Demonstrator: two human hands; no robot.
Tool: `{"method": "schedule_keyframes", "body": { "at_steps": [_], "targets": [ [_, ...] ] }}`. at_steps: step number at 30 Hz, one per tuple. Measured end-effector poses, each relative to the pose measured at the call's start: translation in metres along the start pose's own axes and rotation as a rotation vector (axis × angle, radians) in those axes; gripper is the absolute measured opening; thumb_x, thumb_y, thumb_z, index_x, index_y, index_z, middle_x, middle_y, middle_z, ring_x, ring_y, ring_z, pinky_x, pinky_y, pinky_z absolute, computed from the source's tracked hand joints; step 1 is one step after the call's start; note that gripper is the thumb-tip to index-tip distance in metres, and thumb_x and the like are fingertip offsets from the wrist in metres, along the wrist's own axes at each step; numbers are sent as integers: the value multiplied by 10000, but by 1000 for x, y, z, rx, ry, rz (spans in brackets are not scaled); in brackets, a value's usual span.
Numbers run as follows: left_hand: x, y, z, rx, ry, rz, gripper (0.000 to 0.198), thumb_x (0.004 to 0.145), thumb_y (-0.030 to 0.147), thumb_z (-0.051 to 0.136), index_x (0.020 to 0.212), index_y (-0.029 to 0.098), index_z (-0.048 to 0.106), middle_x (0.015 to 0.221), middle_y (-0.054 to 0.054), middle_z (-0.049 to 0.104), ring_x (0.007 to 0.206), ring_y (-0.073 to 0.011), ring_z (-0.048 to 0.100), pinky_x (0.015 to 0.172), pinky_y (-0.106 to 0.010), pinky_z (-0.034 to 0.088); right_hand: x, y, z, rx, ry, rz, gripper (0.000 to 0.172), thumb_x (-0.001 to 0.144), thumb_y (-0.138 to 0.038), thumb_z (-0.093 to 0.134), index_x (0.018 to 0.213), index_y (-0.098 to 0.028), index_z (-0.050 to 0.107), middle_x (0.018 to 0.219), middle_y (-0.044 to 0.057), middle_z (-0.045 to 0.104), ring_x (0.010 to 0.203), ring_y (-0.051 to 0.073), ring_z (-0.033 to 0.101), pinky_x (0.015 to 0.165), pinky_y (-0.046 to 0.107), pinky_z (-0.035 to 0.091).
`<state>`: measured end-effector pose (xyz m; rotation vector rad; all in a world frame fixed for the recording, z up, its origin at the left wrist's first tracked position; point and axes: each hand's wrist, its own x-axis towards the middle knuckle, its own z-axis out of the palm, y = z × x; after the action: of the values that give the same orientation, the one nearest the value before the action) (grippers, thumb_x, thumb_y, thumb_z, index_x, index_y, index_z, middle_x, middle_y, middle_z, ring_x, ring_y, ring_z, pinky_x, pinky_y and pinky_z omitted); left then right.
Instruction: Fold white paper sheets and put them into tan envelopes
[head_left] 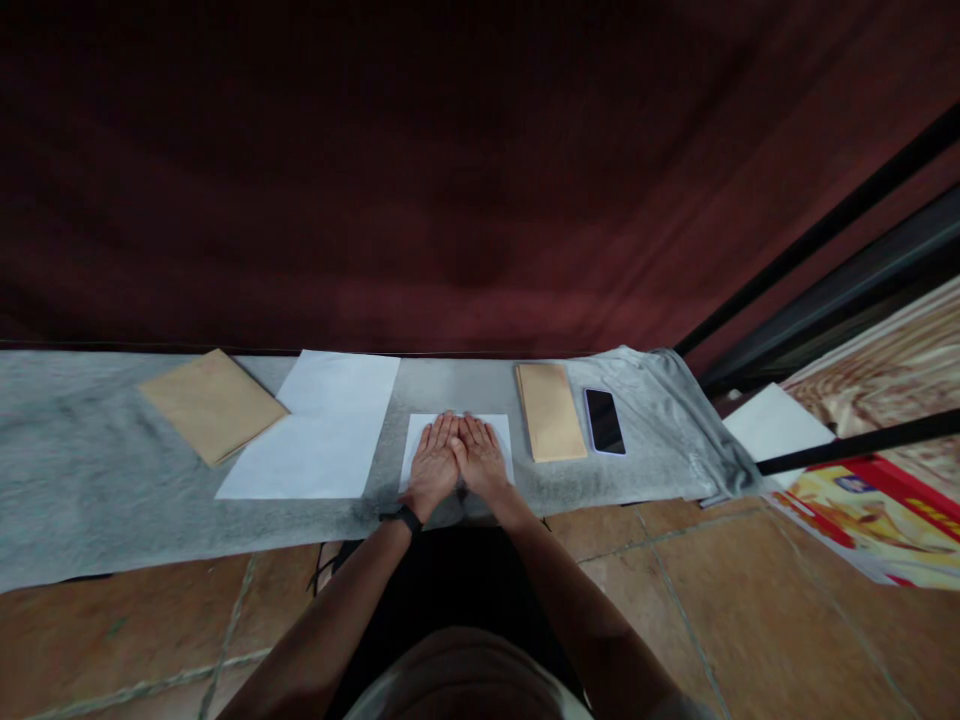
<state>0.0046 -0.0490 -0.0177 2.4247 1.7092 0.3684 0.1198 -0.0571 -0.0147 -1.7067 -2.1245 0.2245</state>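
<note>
A small white sheet of paper (415,432) lies on the grey cloth in front of me, largely covered by my hands. My left hand (434,462) rests flat on it, palm down, fingers stretched forward. Beside it, my right hand (481,455) also lies flat on the paper, its thumb touching my left hand. Left of them is a larger white sheet (322,430), with a brown envelope (214,405) over its left edge. Brown folded paper or envelopes (553,412) lie to the right of my hands.
A phone (604,421) lies at the right on the grey cloth (90,450). Past the cloth's right end are a white sheet (776,430), a red and yellow box (885,515) and black bars. A dark red curtain (465,200) hangs behind.
</note>
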Motion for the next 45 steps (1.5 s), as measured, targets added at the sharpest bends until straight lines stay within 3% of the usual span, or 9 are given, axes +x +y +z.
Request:
{"method": "schedule_keyframes", "body": {
  "at_steps": [4, 13, 23, 28, 31, 35, 39, 45],
  "targets": [
    [-3, -8, 0, 25, 31, 12, 599, 968, 175, 283, 1558, 88, 332, 1634, -149, 320, 1553, -241, 179, 1262, -486, 178, 0, 4, 3, -66, -5, 6, 511, 1078, -378, 334, 1523, -145, 430, 1593, 132, 396, 1502, 244, 320, 1231, 480, 240],
    [-11, -21, 0, -19, 143, -128, 629, 1005, 360, 310, 1557, 57, 309, 1630, -180, 316, 1543, -276, 212, 1253, -493, 209, -12, 25, 1, -133, 80, 77, 620, 1052, -437, 415, 1555, -80, 347, 1591, 204, 371, 1490, 304, 330, 1207, 506, 278],
    [-31, -38, -14, -40, 183, -191, 627, 1002, 339, 299, 1543, 24, 328, 1610, -209, 339, 1529, -310, 248, 1243, -519, 231, -44, 42, -13, -171, 171, 93, 619, 1073, -423, 342, 1550, -28, 329, 1579, 238, 375, 1468, 314, 368, 1182, 504, 319],
    [-54, -22, -13, -18, 253, -167, 610, 1014, 309, 292, 1572, 60, 272, 1619, -195, 332, 1534, -301, 237, 1243, -532, 234, -60, 23, -16, -111, 166, 178, 581, 1081, -367, 300, 1560, -39, 314, 1588, 224, 366, 1489, 304, 333, 1195, 519, 305],
    [-67, -1, -3, -30, 214, -14, 611, 1015, 253, 289, 1600, 104, 190, 1629, -162, 330, 1533, -262, 248, 1243, -497, 259, -65, -4, -12, -31, 82, 85, 560, 1083, -341, 271, 1571, -68, 300, 1619, 171, 330, 1518, 253, 278, 1221, 475, 290],
    [-78, 14, 10, 4, 180, 99, 625, 998, 195, 291, 1603, 103, 163, 1630, -165, 326, 1533, -255, 245, 1229, -490, 298, -72, -28, -6, 9, 13, -13, 546, 1087, -359, 263, 1563, -102, 336, 1607, 119, 375, 1507, 205, 310, 1240, 422, 271],
    [-88, 6, 4, 59, 148, 54, 609, 981, 189, 310, 1573, 51, 261, 1616, -185, 342, 1534, -267, 240, 1243, -487, 262, -83, -18, -8, -73, 49, -41, 594, 1070, -427, 353, 1555, -84, 352, 1598, 151, 381, 1501, 245, 323, 1236, 442, 266],
    [-102, -10, -14, 54, 168, -57, 632, 1008, 359, 357, 1550, 36, 317, 1602, -213, 346, 1512, -305, 295, 1226, -513, 278, -97, 10, -15, -166, 88, -44, 639, 1061, -436, 381, 1573, -64, 294, 1594, 190, 373, 1498, 284, 320, 1209, 479, 289]
  ]
}}
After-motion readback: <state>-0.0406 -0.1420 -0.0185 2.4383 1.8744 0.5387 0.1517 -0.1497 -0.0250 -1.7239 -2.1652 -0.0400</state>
